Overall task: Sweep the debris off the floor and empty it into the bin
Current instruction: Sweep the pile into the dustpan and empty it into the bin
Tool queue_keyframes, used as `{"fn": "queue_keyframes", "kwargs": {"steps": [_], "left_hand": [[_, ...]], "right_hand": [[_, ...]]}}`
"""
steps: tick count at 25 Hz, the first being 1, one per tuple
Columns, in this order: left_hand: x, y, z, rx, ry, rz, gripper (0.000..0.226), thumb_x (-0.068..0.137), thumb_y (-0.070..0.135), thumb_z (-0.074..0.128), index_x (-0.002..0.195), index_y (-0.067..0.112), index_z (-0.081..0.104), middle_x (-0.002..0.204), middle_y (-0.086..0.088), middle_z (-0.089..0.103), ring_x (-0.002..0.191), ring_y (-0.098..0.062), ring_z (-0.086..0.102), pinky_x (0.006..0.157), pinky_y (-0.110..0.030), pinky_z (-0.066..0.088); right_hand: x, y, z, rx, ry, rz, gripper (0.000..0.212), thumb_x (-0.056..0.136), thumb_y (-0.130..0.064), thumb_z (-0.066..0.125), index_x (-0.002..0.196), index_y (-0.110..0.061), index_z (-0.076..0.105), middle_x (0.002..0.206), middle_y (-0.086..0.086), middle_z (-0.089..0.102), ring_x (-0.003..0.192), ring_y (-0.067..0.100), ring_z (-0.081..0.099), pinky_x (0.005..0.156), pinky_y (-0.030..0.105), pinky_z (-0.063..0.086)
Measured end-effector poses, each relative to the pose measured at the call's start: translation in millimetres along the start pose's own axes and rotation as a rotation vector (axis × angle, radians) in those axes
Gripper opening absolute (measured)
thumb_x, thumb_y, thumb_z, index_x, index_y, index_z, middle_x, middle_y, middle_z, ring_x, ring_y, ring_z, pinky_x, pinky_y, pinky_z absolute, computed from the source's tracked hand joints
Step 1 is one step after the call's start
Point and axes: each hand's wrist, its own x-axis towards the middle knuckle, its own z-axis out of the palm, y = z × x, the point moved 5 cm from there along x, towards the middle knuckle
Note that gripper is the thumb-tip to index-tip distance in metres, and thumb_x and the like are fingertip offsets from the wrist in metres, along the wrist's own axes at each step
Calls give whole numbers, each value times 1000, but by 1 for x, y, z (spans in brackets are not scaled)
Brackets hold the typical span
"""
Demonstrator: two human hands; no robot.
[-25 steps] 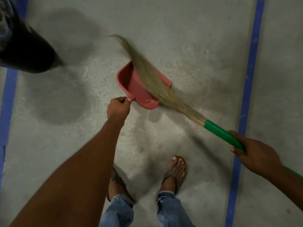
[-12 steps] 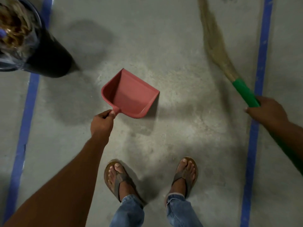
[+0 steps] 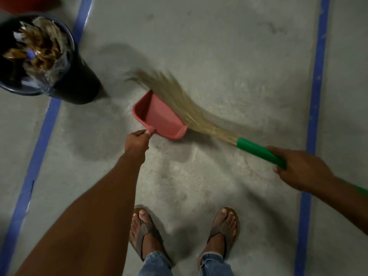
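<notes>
A red dustpan rests on the concrete floor, and my left hand grips its short handle at the near corner. My right hand holds the green handle of a straw broom. The broom's bristles lie blurred across the pan's open right edge, their tips reaching past its far corner toward the bin. A black bin stands at the upper left, full of dry leaves and clear plastic. No loose debris shows on the floor or in the pan.
Two blue tape lines run along the floor, one on the left passing under the bin and one on the right. My feet in sandals stand just behind the pan. A red object sits at the top left edge.
The broom, which was swung out to the upper right half a second ago, has swept back left across the dustpan's mouth. The view has shifted so more of the bin shows.
</notes>
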Motion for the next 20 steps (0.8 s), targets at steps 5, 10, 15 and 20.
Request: {"fn": "queue_keyframes", "kwargs": {"steps": [5, 10, 15, 20], "left_hand": [[-47, 1, -26, -118, -44, 1, 26, 90, 42, 76, 106, 21, 76, 95, -4, 65, 75, -20, 49, 55, -24, 39], [-114, 40, -98, -220, 28, 21, 30, 99, 27, 66, 128, 19, 69, 112, -3, 68, 76, -15, 55, 63, -26, 42], [-180, 112, -201, -255, 148, 70, 30, 98, 35, 67, 127, 26, 70, 104, 1, 68, 73, -15, 55, 62, -27, 41], [-221, 184, -324, -312, 444, 147, 36, 96, 29, 71, 126, 8, 72, 100, -11, 69, 74, -21, 56, 47, -16, 43]], "right_hand": [[-135, 36, 28, 243, -62, 70, 69, 83, -76, 44, 143, -73, 11, 111, -19, 64, 92, 7, 67, 76, 31, 56], [-225, 51, 8, 672, -26, 155, 78, 64, -80, 62, 137, -70, 38, 135, -25, 59, 124, 16, 60, 108, 23, 39], [-258, -46, -122, 764, 114, 116, 61, 85, -40, 76, 111, -83, 43, 118, -14, 64, 110, 20, 63, 94, 39, 50], [-234, -151, -210, 780, 111, -127, 55, 91, -40, 68, 142, -46, 49, 126, -9, 67, 113, 24, 63, 94, 40, 51]]}}
